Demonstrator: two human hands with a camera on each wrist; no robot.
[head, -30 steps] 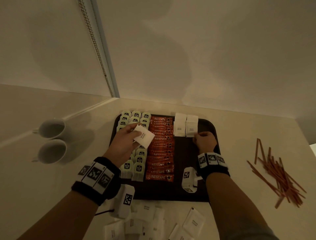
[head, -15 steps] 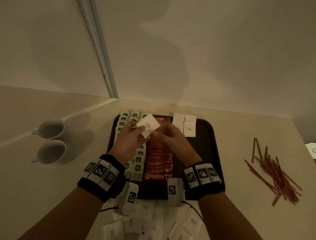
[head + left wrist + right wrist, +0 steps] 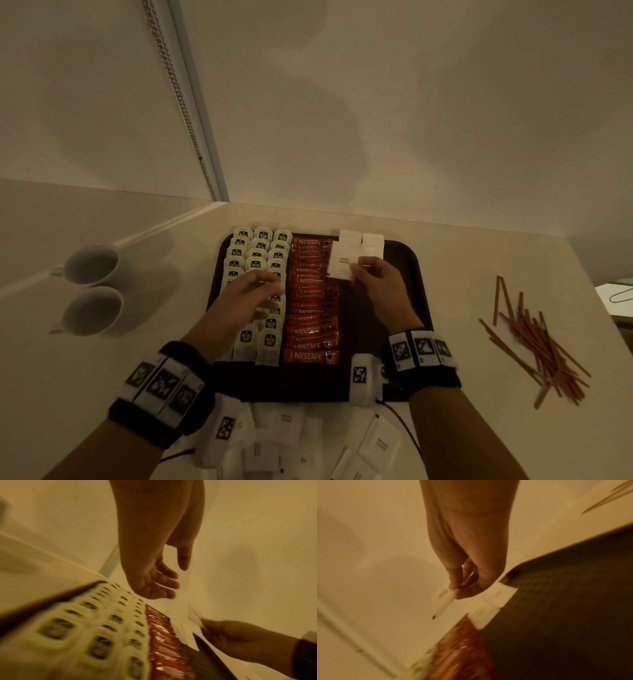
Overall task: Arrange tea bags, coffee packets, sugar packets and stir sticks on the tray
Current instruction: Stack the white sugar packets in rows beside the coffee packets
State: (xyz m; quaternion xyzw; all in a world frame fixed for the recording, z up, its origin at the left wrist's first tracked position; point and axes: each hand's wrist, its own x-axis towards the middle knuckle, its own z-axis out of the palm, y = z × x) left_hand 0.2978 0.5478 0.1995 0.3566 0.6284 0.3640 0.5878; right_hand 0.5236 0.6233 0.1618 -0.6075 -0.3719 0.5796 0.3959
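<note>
Sugar packets (image 3: pixel 380 443), white and loose, lie scattered on the counter (image 3: pixel 68 394) nearest the viewer, just in front of the dark tray (image 3: pixel 423 294). On the tray, three columns of tea bags (image 3: pixel 257 255) fill the left side; a column of orange Nescafé coffee packets (image 3: pixel 310 356) runs beside them. Left hand (image 3: pixel 245 301), fingers relaxed and holding nothing, hovers over the tea bags. Right hand (image 3: pixel 382 287) pinches one sugar packet (image 3: pixel 340 265) between thumb and fingers above the tray's far middle, just beside two short stacks of placed sugar packets (image 3: pixel 371 241) at the far edge. Stir sticks (image 3: pixel 537 346) lie in a loose red-brown heap on the counter, right of the tray. Two white cups (image 3: pixel 92 287) stand on the counter at left.
</note>
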